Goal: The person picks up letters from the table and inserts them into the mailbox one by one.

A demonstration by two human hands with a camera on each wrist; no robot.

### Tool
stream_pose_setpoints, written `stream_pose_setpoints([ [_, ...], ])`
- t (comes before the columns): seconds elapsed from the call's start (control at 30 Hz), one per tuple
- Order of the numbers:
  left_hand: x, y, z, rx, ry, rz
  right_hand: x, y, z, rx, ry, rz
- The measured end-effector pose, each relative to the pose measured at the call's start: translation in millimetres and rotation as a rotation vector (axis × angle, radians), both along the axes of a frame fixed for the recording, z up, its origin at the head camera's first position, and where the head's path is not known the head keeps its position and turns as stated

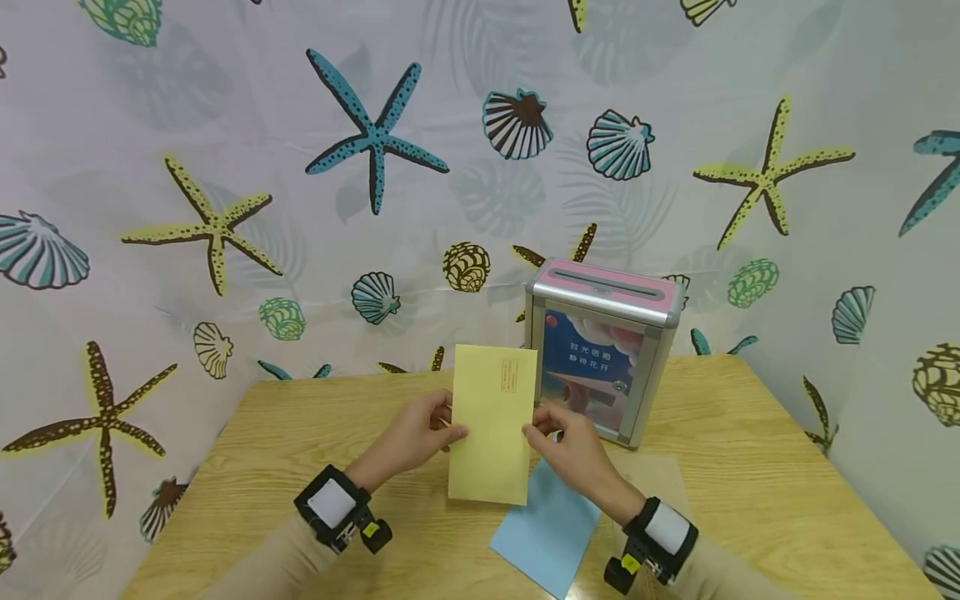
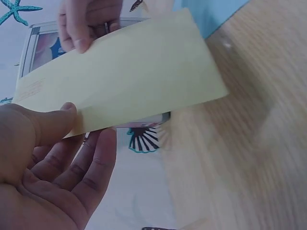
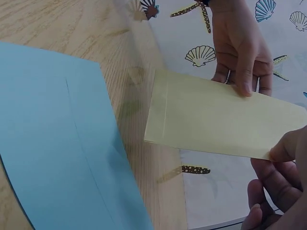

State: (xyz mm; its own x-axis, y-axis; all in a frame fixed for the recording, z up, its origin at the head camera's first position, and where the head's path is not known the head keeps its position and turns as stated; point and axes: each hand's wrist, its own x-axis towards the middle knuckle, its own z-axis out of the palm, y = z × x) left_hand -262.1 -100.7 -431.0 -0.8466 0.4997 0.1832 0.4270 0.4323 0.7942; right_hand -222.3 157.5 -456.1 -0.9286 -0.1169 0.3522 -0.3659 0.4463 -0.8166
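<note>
A yellow envelope (image 1: 491,450) with small reddish print near its top right corner is held upright over the table. My left hand (image 1: 420,429) pinches its left edge between thumb and fingers. On the opposite edge, my right hand (image 1: 570,442) pinches it the same way. The left wrist view shows the left thumb lying on the face of the envelope (image 2: 144,72), with the fingers behind. In the right wrist view, the right thumb and fingers grip the near long edge. Below the right hand, a blue envelope (image 1: 543,525) lies on the wood.
Behind the right hand stands a silver-framed box (image 1: 652,383) with a pink top, a slot (image 1: 607,283) in it and a picture front with a lock. A brown paper item (image 1: 663,483) lies partly under the right forearm. A patterned cloth (image 1: 450,83) hangs behind the wooden table (image 1: 300,433).
</note>
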Motion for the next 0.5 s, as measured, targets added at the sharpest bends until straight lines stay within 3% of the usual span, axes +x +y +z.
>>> stream_pose_setpoints([
  [0.27,-2.3,8.5,16.3,0.008,0.037,0.034,2.3,3.4,2.2,0.005,0.03,0.0],
  [0.5,-2.7,15.6,22.9,-0.019,0.091,0.013,-1.5,12.4,25.6,0.01,0.133,-0.002],
])
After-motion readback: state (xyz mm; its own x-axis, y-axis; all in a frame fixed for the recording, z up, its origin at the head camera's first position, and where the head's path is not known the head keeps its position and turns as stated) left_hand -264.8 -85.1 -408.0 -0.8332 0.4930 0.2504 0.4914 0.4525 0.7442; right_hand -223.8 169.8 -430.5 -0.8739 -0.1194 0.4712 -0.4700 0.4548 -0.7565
